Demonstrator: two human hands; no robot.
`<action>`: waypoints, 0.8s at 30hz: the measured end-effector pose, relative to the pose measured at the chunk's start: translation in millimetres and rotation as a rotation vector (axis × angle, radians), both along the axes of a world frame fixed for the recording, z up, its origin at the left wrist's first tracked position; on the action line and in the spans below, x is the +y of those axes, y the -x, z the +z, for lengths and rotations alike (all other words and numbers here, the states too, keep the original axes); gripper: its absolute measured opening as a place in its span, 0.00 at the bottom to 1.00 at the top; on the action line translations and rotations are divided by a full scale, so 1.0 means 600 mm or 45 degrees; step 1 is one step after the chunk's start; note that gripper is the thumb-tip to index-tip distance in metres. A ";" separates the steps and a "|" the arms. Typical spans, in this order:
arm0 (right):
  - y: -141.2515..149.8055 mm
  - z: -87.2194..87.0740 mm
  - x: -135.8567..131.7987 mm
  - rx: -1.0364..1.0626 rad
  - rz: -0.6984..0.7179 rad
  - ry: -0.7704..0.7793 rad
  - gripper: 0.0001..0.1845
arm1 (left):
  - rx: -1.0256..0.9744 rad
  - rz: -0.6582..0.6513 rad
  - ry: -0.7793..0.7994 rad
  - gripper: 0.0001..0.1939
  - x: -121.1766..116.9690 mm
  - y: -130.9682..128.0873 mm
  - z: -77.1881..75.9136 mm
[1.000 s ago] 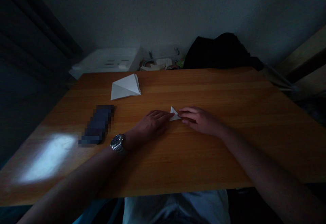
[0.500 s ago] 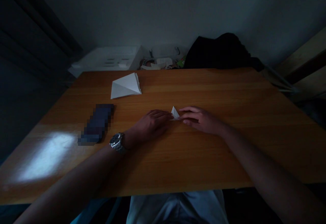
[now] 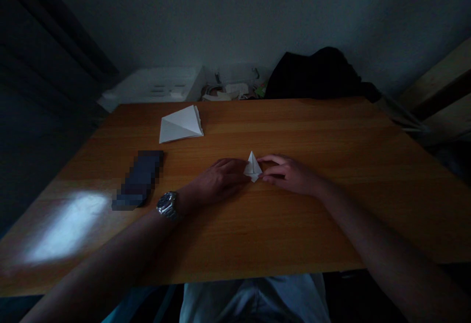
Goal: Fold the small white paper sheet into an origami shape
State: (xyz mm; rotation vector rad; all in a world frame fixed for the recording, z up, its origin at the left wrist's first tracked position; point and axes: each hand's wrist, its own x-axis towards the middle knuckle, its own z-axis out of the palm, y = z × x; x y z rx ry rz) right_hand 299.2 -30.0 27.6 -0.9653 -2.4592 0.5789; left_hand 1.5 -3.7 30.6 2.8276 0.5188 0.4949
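A small folded white paper piece (image 3: 253, 167) lies on the wooden table (image 3: 279, 220) between my two hands. My left hand (image 3: 217, 180), with a metal watch (image 3: 167, 205) on its wrist, rests on the table, its fingertips touching the left side of the paper. My right hand (image 3: 289, 173) lies opposite with fingers extended and close together, their tips on the paper's right side. More of the paper shows than its pointed top, which points away from me.
A larger folded white sheet (image 3: 181, 124) lies at the table's far left. A dark blurred flat object (image 3: 140, 179) sits left of my left hand. Behind the table are a white box (image 3: 154, 87), clutter and a black bag (image 3: 316, 75).
The small paper has turned from a flat-lying flap to a wider pointed shape between my fingertips. Both hands shifted only slightly.
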 end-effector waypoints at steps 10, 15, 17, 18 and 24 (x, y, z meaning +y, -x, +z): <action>0.002 0.000 -0.001 0.051 -0.067 0.065 0.09 | 0.106 -0.037 -0.116 0.19 -0.003 -0.002 -0.001; 0.003 -0.001 -0.001 0.045 -0.089 0.046 0.07 | 0.090 -0.071 -0.098 0.17 -0.010 -0.006 0.007; 0.003 -0.002 0.000 0.050 -0.087 0.037 0.07 | 0.064 -0.113 -0.081 0.16 -0.012 -0.007 0.008; 0.002 -0.002 0.000 0.048 -0.087 0.038 0.07 | 0.046 -0.132 -0.077 0.16 -0.012 -0.008 0.008; 0.000 -0.004 0.002 0.053 -0.103 0.069 0.07 | -0.019 -0.119 -0.048 0.14 -0.016 -0.012 0.012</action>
